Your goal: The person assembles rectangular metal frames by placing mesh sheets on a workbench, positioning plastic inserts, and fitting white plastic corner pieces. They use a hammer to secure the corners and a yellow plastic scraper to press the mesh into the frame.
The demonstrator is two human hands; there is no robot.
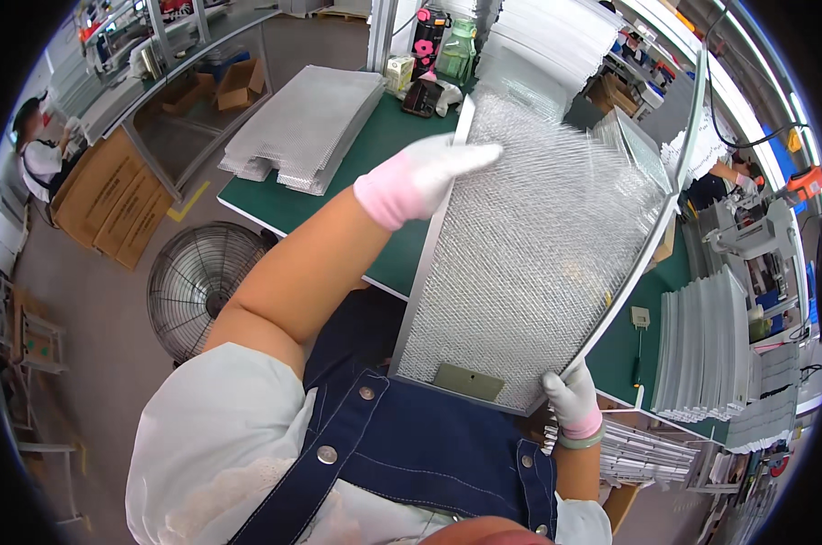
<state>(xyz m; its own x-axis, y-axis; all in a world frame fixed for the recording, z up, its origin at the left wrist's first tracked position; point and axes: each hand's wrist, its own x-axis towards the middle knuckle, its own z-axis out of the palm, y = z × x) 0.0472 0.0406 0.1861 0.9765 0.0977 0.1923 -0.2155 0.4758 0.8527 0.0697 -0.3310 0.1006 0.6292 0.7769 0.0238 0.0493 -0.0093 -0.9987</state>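
A silver mesh filter panel [529, 254] with a thin metal frame stands tilted in front of me, its near edge by my apron. My left hand [425, 177], in a white and pink glove, grips its left side, with one digit stretched over the mesh; the rest is partly hidden. At the near right corner my right hand [573, 400], gloved alike, is closed round the frame, thumb on the near face. The right frame strip [690, 127] bends away from the mesh at the far end. A small olive plate [468, 381] sits along the near edge.
The green table [397, 145] bears stacked mesh sheets [311, 118] at left, a green bottle [457, 53] behind and stacked metal strips [702, 345] at right. A screwdriver [637, 368] lies near those strips. A floor fan [207, 291] stands left. Other people work farther off.
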